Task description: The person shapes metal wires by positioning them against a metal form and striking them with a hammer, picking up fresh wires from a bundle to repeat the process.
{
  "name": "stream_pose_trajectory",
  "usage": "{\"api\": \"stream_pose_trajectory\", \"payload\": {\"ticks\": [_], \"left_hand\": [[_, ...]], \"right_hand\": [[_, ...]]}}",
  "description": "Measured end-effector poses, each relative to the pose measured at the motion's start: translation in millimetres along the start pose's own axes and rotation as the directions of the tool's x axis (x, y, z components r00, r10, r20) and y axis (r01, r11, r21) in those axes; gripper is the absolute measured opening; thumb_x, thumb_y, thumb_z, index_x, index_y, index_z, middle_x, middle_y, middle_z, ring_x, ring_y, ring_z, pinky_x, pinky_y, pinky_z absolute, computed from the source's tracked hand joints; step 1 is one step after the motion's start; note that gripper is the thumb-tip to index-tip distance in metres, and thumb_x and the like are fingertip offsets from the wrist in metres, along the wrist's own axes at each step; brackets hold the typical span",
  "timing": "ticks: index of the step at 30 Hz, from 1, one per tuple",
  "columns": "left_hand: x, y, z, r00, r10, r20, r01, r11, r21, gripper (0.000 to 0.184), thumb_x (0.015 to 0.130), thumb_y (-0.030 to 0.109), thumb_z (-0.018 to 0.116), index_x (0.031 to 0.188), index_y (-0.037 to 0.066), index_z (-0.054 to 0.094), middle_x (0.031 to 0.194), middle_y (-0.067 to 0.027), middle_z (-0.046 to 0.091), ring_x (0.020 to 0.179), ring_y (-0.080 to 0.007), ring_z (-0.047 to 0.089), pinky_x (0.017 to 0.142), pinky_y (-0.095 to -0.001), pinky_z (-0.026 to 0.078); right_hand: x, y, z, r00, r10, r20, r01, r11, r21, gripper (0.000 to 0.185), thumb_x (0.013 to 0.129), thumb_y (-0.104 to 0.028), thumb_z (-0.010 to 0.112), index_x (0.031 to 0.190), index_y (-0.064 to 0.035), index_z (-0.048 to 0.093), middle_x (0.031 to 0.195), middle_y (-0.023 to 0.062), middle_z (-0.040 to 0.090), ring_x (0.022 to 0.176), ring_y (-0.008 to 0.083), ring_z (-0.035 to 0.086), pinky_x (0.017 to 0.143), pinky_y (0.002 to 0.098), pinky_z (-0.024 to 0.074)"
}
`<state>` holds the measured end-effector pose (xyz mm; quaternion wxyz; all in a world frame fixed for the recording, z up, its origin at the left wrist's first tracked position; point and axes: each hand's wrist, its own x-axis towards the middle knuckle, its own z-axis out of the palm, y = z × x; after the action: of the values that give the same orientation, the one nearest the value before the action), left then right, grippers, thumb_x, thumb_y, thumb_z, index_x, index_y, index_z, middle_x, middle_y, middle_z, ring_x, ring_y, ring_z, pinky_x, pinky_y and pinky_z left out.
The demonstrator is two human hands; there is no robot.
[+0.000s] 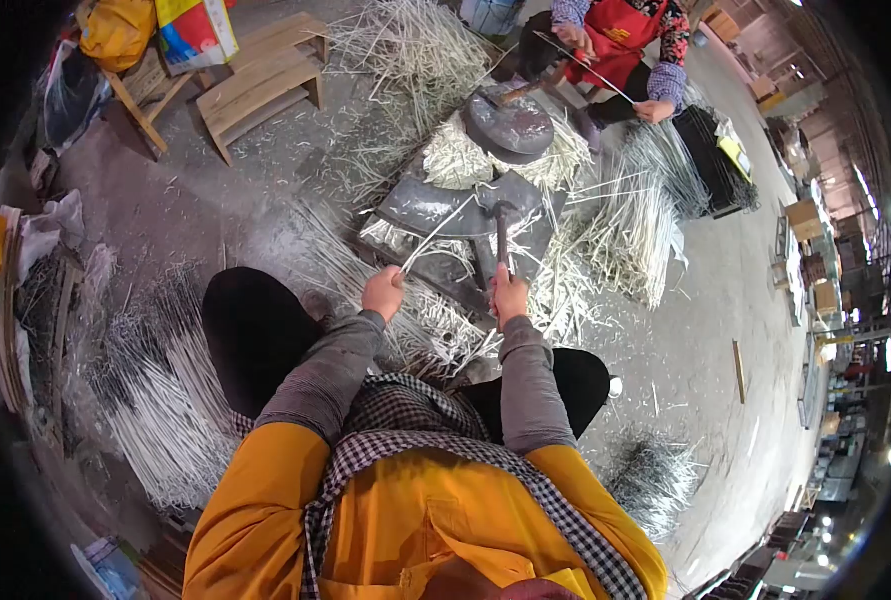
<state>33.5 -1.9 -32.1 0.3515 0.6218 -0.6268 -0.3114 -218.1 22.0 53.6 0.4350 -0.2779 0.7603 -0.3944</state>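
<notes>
My left hand (384, 293) is closed around a thin, pale metal rod (434, 238), which slants up and to the right. The rod's far end lies over a dark metal plate (426, 208) near the middle of the view. A hammer (502, 238) is gripped by its handle in my right hand (510, 296), its dark head over the plate, close to the rod's end. Whether the head touches the rod I cannot tell. Pale scraps and offcuts (456, 158) lie around the plate, and a second rounded dark plate (511, 125) sits just beyond.
Opposite, a person in a red apron (616, 40) holds a thin rod in both hands. Bundles of rods lie at left (166, 410) and right (631, 230). A wooden bench (261, 85) stands at upper left. Loose wire (651, 480) lies at lower right.
</notes>
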Motion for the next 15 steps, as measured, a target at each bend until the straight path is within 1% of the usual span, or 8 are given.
{"api": "stream_pose_trajectory", "payload": {"ticks": [3,4,6,10,11,13,14,15], "left_hand": [[-0.6,-4.0,3.5,0.996,0.087,-0.020,-0.088,0.996,-0.019,0.022,0.089,0.024,0.055,0.097,0.005,0.062,0.070,-0.0171,0.059,0.063,-0.0348,0.057,0.055,-0.0407,0.042],[0.6,-1.9,0.2,0.972,-0.136,0.191,0.180,0.955,-0.234,0.022,0.090,0.025,0.054,0.096,0.004,0.061,0.065,-0.0140,0.056,0.058,-0.0298,0.053,0.052,-0.0389,0.039],[2.7,8.0,-9.0,0.662,-0.350,0.663,0.711,0.574,-0.406,0.025,0.092,0.027,0.053,0.094,0.004,0.061,0.057,-0.0079,0.050,0.048,-0.0198,0.044,0.046,-0.0354,0.033],[-0.2,8.6,-5.6,0.565,-0.219,0.796,0.797,0.396,-0.456,0.022,0.093,0.025,0.051,0.091,0.005,0.058,0.056,0.0009,0.040,0.048,-0.0074,0.030,0.044,-0.0298,0.024],[-0.8,5.7,-1.4,0.568,-0.219,0.794,0.795,0.395,-0.460,0.022,0.093,0.025,0.051,0.091,0.005,0.058,0.056,0.0009,0.040,0.048,-0.0074,0.030,0.044,-0.0298,0.024],[-0.7,0.1,8.1,0.760,-0.274,0.589,0.604,0.632,-0.486,0.020,0.093,0.022,0.052,0.086,0.005,0.058,0.059,0.0008,0.044,0.051,-0.0079,0.034,0.047,-0.0292,0.029],[-0.4,-4.2,12.7,0.840,-0.273,0.470,0.497,0.736,-0.461,0.019,0.093,0.021,0.052,0.084,0.005,0.058,0.060,0.0007,0.046,0.053,-0.0081,0.036,0.049,-0.0288,0.031],[-0.7,-8.8,18.0,0.839,-0.278,0.468,0.500,0.733,-0.461,0.019,0.093,0.021,0.052,0.084,0.005,0.058,0.060,0.0007,0.046,0.053,-0.0081,0.036,0.049,-0.0288,0.031]], "right_hand": [[-2.0,-1.1,1.4,1.000,0.026,0.007,-0.026,0.999,0.022,0.049,0.091,-0.046,0.049,0.075,0.0000,0.056,0.050,0.0031,0.045,0.034,0.0136,0.041,0.032,0.0287,0.0310],[-1.0,-1.4,1.8,0.999,0.034,0.009,-0.034,0.999,0.038,0.048,0.091,-0.046,0.048,0.075,-0.0013,0.055,0.048,0.0014,0.043,0.033,0.0119,0.038,0.030,0.0266,0.0285],[-0.5,-1.4,1.3,0.999,0.038,0.008,-0.038,0.999,0.031,0.048,0.091,-0.046,0.048,0.075,-0.0014,0.055,0.048,0.0013,0.043,0.033,0.0119,0.038,0.030,0.0268,0.0283],[-3.1,-7.1,-0.2,1.000,0.028,0.006,-0.028,1.000,0.009,0.047,0.091,-0.045,0.048,0.074,-0.0012,0.054,0.049,0.0020,0.044,0.034,0.0122,0.039,0.031,0.0274,0.0293],[-6.4,-11.9,-0.6,1.000,0.009,0.003,-0.009,1.000,0.005,0.047,0.092,-0.044,0.048,0.073,-0.0009,0.054,0.051,0.0028,0.046,0.035,0.0125,0.041,0.032,0.0275,0.0308],[-10.8,-22.8,-0.2,1.000,-0.012,0.004,0.012,1.000,-0.001,0.047,0.092,-0.043,0.048,0.073,-0.0007,0.054,0.052,0.0037,0.047,0.036,0.0127,0.043,0.033,0.0276,0.0323],[-12.8,-32.3,0.3,0.993,-0.116,-0.020,0.117,0.990,0.074,0.047,0.092,-0.043,0.048,0.073,0.0000,0.054,0.053,0.0043,0.048,0.039,0.0135,0.045,0.035,0.0279,0.0343],[-15.2,-40.3,0.4,0.976,-0.213,-0.051,0.218,0.965,0.144,0.048,0.092,-0.043,0.049,0.073,0.0006,0.055,0.054,0.0048,0.049,0.042,0.0143,0.048,0.038,0.0282,0.0364]]}}
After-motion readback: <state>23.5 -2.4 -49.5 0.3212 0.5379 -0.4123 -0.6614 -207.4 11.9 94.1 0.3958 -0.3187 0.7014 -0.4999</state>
